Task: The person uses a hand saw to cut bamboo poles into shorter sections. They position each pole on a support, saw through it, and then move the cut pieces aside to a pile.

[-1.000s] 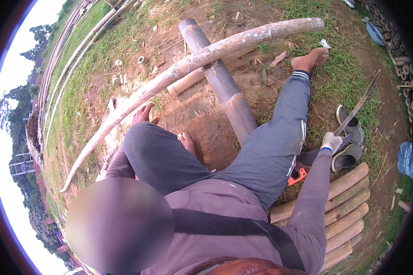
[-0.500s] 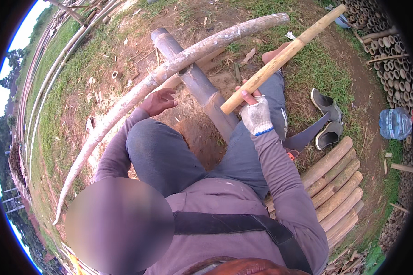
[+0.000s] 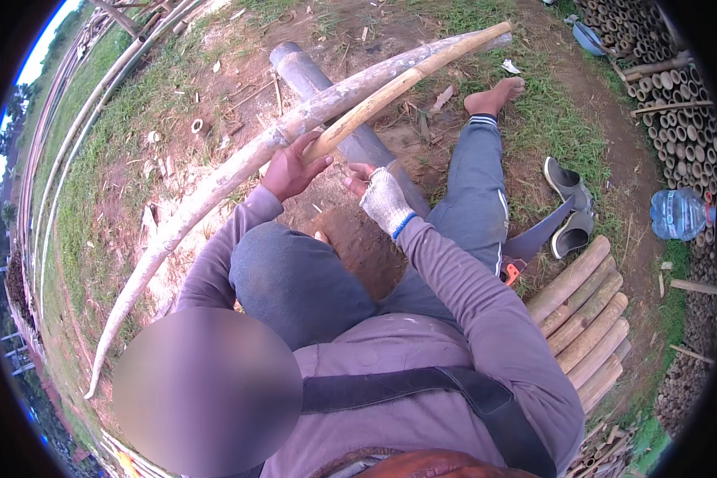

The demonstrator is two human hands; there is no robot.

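A pale yellow-brown bamboo piece (image 3: pixel 406 84) lies slantwise, running to the upper right. My bare left hand (image 3: pixel 292 169) grips its near end, the thumb on one side and the fingers on the other. My right hand (image 3: pixel 385 199), in a white knitted glove with bare fingertips, is apart from the bamboo piece, its fingers loosely parted and nothing in them. Beside the piece runs a long mottled bamboo pole (image 3: pixel 191 207), curved by the lens. Both cross over a thick grey bamboo length (image 3: pixel 366 147) that points toward my legs.
Several cut bamboo lengths (image 3: pixel 585 319) lie side by side at my right. Near them are a broad dark blade (image 3: pixel 543 229) with an orange-marked handle and a pair of dark shoes (image 3: pixel 572 235). A large water bottle (image 3: pixel 677 213) and stacked bamboo (image 3: pixel 681 131) stand farther right.
The bamboo piece has swung left from beside my right leg to lie along the long pole. My left hand has taken its near end; my right hand has let go and moved left.
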